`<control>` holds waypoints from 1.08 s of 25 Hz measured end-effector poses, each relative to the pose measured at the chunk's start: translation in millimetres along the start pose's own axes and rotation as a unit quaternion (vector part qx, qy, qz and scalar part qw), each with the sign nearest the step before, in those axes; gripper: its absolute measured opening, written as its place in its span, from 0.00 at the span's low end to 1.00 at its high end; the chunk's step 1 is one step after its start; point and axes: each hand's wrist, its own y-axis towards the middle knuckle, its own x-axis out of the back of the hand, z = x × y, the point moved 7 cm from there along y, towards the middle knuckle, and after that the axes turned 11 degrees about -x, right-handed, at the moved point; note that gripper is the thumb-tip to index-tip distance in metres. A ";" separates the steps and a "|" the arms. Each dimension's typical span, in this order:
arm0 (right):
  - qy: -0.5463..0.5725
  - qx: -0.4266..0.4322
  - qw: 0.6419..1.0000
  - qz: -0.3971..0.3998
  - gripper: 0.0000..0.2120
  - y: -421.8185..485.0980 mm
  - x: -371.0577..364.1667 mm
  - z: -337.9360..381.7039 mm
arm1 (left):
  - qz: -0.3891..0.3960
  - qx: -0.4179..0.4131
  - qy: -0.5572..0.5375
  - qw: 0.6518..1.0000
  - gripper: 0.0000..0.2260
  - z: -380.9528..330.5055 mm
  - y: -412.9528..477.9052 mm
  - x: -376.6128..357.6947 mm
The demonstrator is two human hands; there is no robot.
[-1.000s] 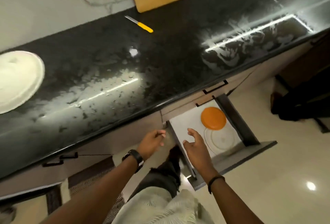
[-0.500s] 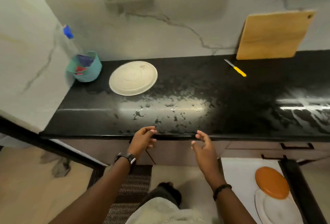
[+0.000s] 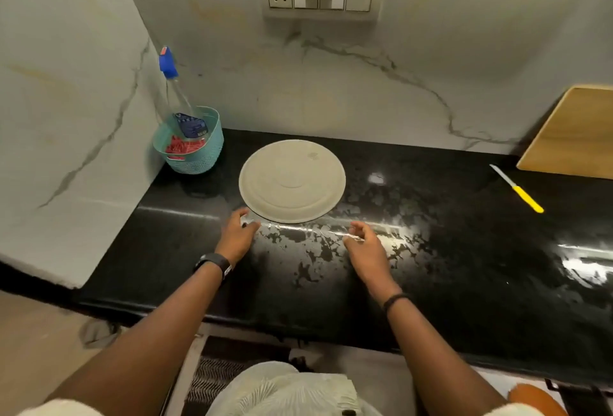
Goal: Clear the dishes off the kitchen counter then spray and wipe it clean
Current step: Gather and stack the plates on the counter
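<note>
Because the black stone counter spans the whole view, it comes first: glossy, with pale streaks of reflected light across the part nearest the person. Next in size, a wooden cutting board leans on the marble wall, well to the right of the pale round plate. That plate, the one dish visible on the counter, lies flat close to the back wall. Its ringed surface and small stamp suggest it may be upside down.

Left of the plate, in the corner, sits a teal basket with a blue-capped spray bottle standing tilted inside it.

Both hands are above the counter on the near side of the plate, fingers loosely curled and holding nothing. The left hand is just beside the plate's near-left rim. The right hand is near the near-right rim but a little further off.

The plate therefore lies straight ahead, between the two hands, with the left one closer. Being round, it offers no long axis, so a two-handed lift at opposite rims looks like the likely next move.

Smallest, a yellow-handled knife lies right of the plate, near the board.
</note>
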 end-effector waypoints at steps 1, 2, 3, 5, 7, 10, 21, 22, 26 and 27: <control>-0.008 -0.003 1.000 -0.001 0.21 15.7 -7.2 11.2 | 0.006 0.000 0.017 1.000 0.27 -0.4 21.9 5.6; -0.015 -0.006 1.000 0.001 0.24 29.6 -12.6 20.8 | 0.010 -0.004 0.019 1.000 0.29 -3.7 39.6 9.5; -0.018 -0.013 1.000 0.004 0.27 44.8 -18.0 30.0 | 0.011 -0.005 0.019 1.000 0.29 -10.0 56.7 13.6; -0.020 -0.040 0.999 0.016 0.35 70.8 -28.4 46.2 | 0.004 0.023 0.023 0.999 0.30 -17.0 86.1 21.6; -0.006 -0.057 0.998 0.028 0.38 91.7 -36.0 58.5 | 0.002 0.048 0.021 0.999 0.33 -9.3 113.4 26.5; 0.099 -0.107 0.988 0.049 0.37 117.1 -46.1 66.4 | 0.001 0.048 0.016 0.999 0.35 2.2 140.3 30.3; 0.279 -0.239 0.909 0.198 0.12 127.2 -71.6 85.6 | -0.025 0.124 -0.143 0.982 0.17 8.2 156.2 3.5; 0.249 -0.241 0.915 0.207 0.11 118.7 -80.5 87.0 | -0.025 0.124 -0.149 0.981 0.19 2.2 154.9 -4.6; 0.191 -0.166 0.965 0.075 0.19 106.3 -80.6 70.7 | -0.009 0.094 -0.038 0.995 0.32 -6.2 149.3 -17.0; 0.187 -0.149 0.970 0.040 0.21 105.2 -71.5 65.8 | -0.001 0.087 -0.010 0.996 0.33 -4.4 149.1 -15.3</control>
